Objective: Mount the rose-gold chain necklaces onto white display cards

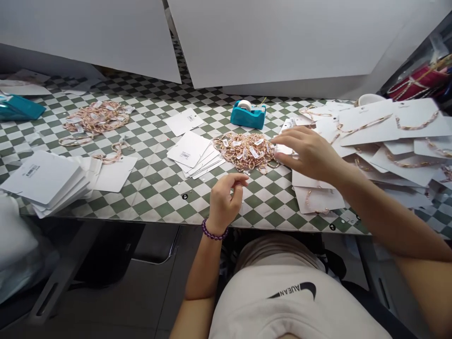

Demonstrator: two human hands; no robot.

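Note:
My left hand, wearing a purple bead bracelet at the wrist, is at the table's near side. Its fingers are curled in towards the thumb, and whatever they may hold is too small or hidden to make out. Just beyond it lies a pile of pink and gold beaded strands with small white tags. Over the pile's right edge reaches my right hand, fingers stretched out and thumb apart, nothing visible in it. Under and beside that hand are white cards with beaded strands attached. Left of the pile sits a stack of white barcode cards.
A teal tape dispenser stands behind the pile. Further left are a second strand pile, another card stack and another teal dispenser. White panels rise along the back of the checkered table.

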